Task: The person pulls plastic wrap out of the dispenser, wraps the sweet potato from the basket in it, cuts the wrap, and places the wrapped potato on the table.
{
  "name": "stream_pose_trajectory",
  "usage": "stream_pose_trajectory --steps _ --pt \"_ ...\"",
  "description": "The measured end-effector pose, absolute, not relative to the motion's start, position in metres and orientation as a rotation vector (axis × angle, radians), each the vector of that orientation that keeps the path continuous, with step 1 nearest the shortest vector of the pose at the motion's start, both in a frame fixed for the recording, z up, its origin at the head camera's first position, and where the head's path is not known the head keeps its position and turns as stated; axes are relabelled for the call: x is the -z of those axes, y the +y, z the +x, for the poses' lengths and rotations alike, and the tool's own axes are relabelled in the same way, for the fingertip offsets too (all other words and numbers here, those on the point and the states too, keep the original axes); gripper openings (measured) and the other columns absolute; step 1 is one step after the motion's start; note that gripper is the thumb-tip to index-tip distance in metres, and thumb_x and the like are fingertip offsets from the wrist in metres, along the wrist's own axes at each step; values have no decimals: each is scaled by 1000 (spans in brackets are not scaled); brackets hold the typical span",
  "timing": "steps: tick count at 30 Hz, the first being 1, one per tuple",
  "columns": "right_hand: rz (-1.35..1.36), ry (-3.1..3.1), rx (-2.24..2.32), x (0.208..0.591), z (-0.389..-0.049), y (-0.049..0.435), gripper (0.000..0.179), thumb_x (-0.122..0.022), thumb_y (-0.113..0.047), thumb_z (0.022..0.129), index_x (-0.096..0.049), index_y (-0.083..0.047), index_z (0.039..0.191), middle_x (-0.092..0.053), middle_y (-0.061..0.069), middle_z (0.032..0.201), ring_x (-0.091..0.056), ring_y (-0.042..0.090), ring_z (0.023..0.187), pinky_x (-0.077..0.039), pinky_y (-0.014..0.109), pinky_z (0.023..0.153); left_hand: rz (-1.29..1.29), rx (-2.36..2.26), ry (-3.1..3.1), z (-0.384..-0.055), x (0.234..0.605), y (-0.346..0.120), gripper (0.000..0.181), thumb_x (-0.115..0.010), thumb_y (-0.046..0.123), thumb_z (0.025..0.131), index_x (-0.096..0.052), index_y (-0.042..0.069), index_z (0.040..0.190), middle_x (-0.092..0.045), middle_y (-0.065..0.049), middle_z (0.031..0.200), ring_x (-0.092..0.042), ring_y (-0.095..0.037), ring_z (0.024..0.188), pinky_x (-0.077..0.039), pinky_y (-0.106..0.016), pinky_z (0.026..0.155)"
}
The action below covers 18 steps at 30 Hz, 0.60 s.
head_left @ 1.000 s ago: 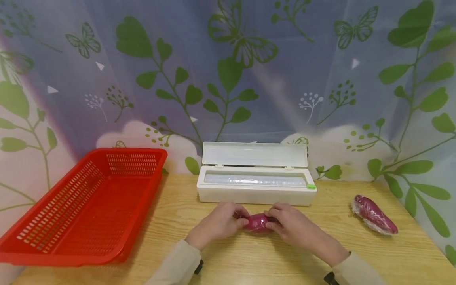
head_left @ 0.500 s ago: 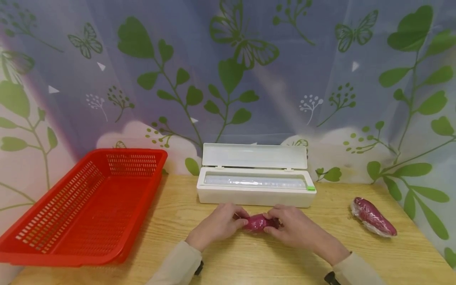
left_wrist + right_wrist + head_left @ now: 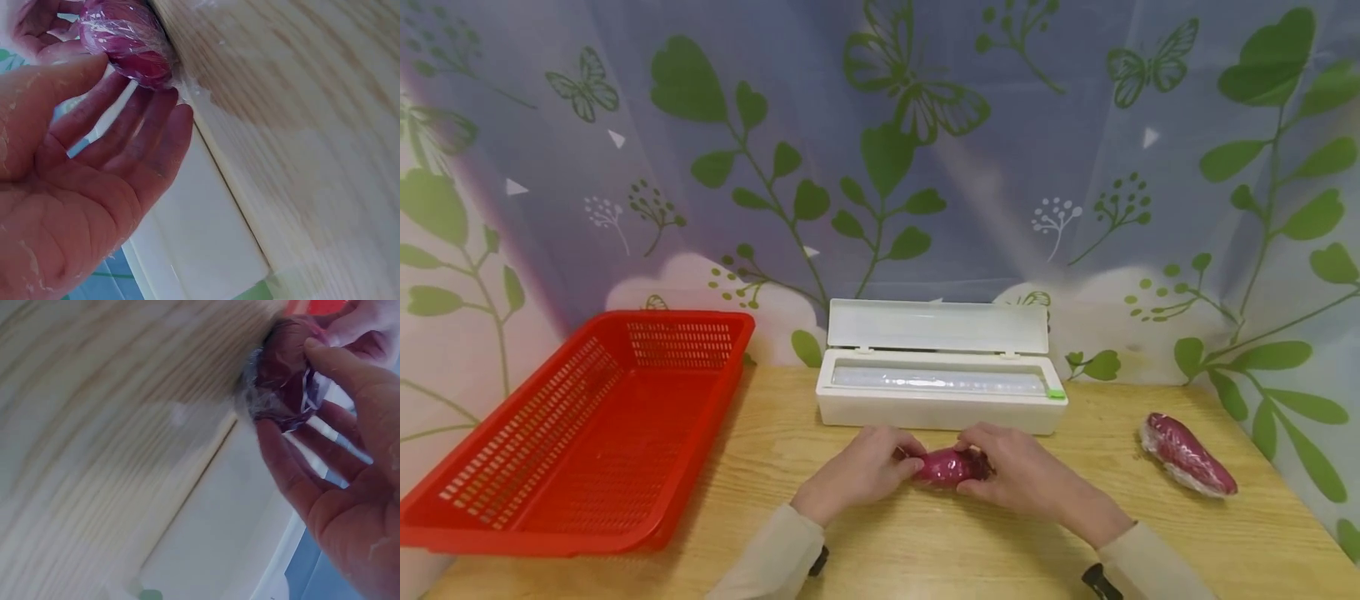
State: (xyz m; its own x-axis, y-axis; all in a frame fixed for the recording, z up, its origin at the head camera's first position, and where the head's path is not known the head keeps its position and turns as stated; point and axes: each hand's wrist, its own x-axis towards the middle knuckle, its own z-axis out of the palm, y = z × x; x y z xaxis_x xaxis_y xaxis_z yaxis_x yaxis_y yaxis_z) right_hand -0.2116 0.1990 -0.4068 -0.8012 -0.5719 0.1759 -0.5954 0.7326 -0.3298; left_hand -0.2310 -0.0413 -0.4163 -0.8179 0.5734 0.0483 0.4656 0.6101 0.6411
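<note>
A purple-red sweet potato (image 3: 946, 469) wrapped in clear cling film lies crosswise between the two hands, just in front of a white cling film box. The left hand (image 3: 862, 472) pinches its left end between thumb and fingers. At the other end the right hand (image 3: 1021, 472) holds it, thumb on the near side and fingers on the far side. Loose, crinkled film shows around the right end of the sweet potato (image 3: 281, 378) in the right wrist view. From the left wrist, the film on the sweet potato (image 3: 134, 40) looks shiny and folded at the end.
Behind the hands, the cling film box (image 3: 936, 414) stands with its lid (image 3: 936, 325) raised and a film roll (image 3: 936, 380) inside. A second wrapped sweet potato (image 3: 1187, 454) lies at the right. The red plastic basket (image 3: 692, 450) stands at the left on the wooden table (image 3: 910, 550).
The right hand's fingers have shifted slightly along and around the right end of the sweet potato, uncovering more of it. The left hand stays nearly still.
</note>
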Motion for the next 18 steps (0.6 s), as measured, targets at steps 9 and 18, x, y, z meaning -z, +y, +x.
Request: stream_pose_trajectory --steps 9,18 --pt "940 -2912 -522 408 -207 208 40 -88 -29 78 -68 -15 111 -73 -2 101 -64 7 87 -56 25 74 871 -854 2806 -214 408 -54 38 -61 30 102 -64 13 136 -68 -5 135 -67 -21 120 -56 -41 100" --pt "702 -2918 -511 403 -186 255 42 -86 -36 81 -69 -20 117 -72 -8 105 -65 5 88 -55 24 71 926 -710 3106 -179 399 -81 29 -68 23 98 -69 15 125 -73 0 122 -70 -20 111 -59 -41 91"
